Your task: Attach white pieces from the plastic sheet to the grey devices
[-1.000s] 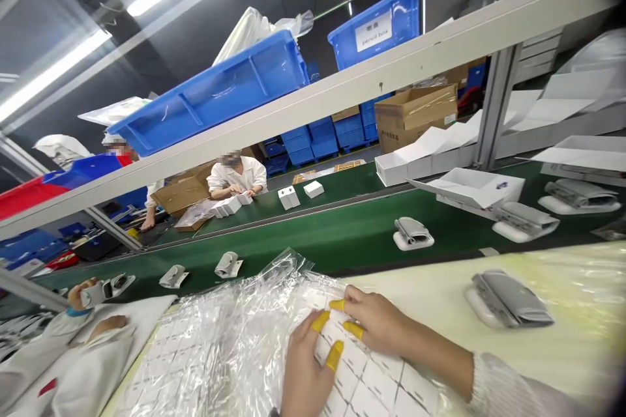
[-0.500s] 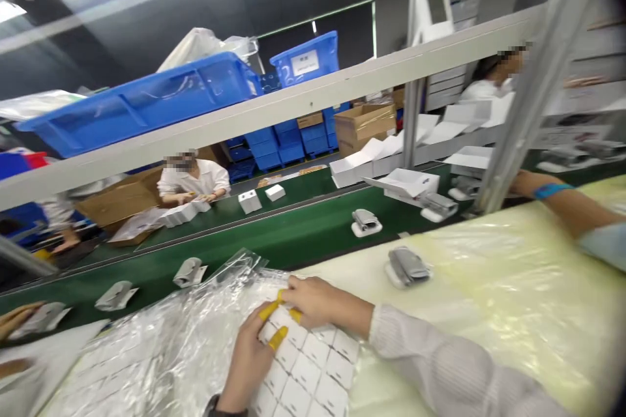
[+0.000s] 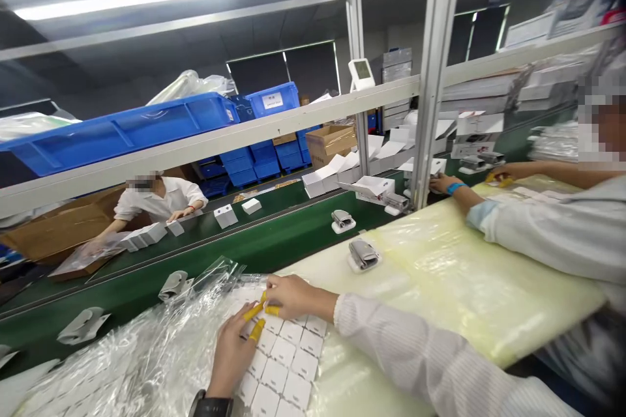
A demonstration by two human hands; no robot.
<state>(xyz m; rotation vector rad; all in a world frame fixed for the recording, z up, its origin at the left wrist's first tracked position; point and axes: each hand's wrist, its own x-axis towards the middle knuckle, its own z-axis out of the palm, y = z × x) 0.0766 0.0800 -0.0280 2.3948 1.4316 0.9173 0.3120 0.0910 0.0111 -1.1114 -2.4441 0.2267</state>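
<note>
Rows of small white square pieces [image 3: 274, 373] with dark print lie in front of me, beside clear plastic bags [image 3: 169, 339]. My left hand [image 3: 233, 346], with yellow finger covers and a black band at the wrist, rests over the upper rows with thumb and forefinger closing together. My right hand [image 3: 292, 296] meets it from the right, its yellow-covered fingertips pinched close to the left ones. What sits between the fingertips is too small to make out. A grey rolled cuff on a white base [image 3: 364, 254] lies right of my hands on the yellowish sheet.
A green conveyor belt [image 3: 288, 244] runs across, carrying grey cuffs [image 3: 343, 220]. White boxes [image 3: 376, 187] stand beyond. A metal post [image 3: 433, 78] rises at right; a blue bin [image 3: 122, 127] sits on the shelf rail. A co-worker's arms [image 3: 533, 221] reach in from the right; another person works opposite.
My view has swung right and up, bringing the right-hand co-worker into sight. My hands stay together over the white pieces. The person opposite has spread their hands apart.
</note>
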